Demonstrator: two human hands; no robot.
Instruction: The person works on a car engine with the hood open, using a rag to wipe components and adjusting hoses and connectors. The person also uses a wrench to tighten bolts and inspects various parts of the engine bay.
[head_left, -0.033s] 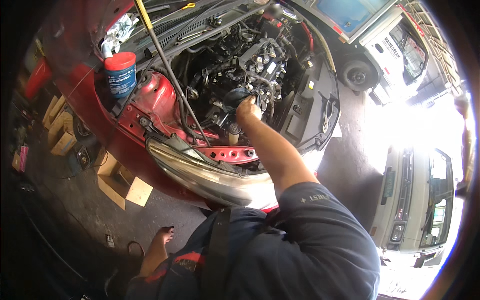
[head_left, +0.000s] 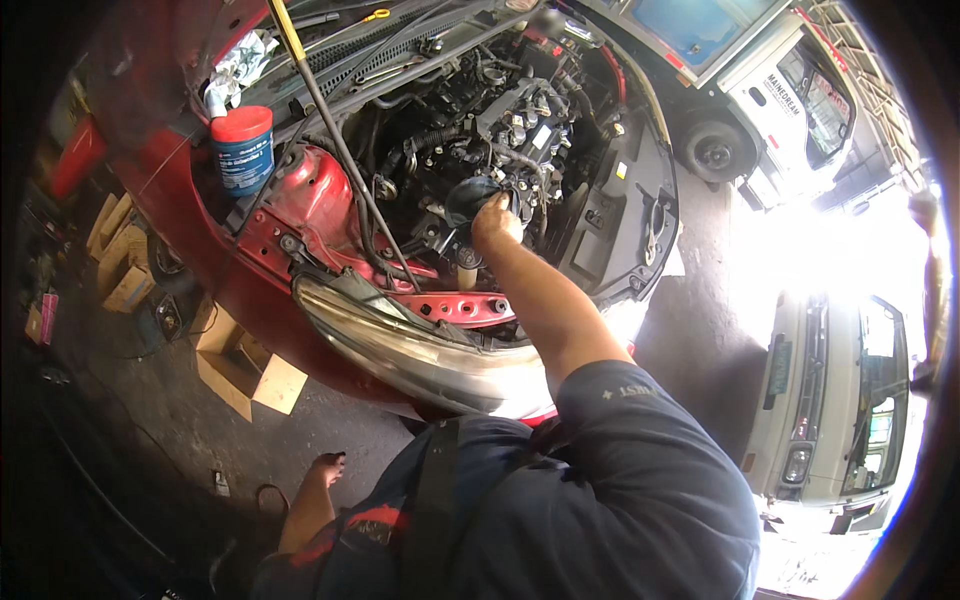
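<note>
In the engine bay [head_left: 470, 120] of a red car, my right hand [head_left: 497, 224] grips the rim of a black funnel [head_left: 468, 200]. The funnel sits low among the engine parts, and its spout is hidden. Just below it stands the pale neck of a reservoir with a dark cap [head_left: 468, 262]. My right arm reaches over the headlight [head_left: 420, 350]. Down at my side hangs my left hand [head_left: 327, 468], away from the car, fingers loosely curled and apart, with nothing visible in them.
A blue tub with a red lid [head_left: 243, 150] stands on the fender side, near crumpled plastic [head_left: 238, 65]. A prop rod [head_left: 340, 140] crosses the bay. Open cardboard boxes [head_left: 245, 370] lie on the floor at left. White vehicles [head_left: 830, 400] are parked at right.
</note>
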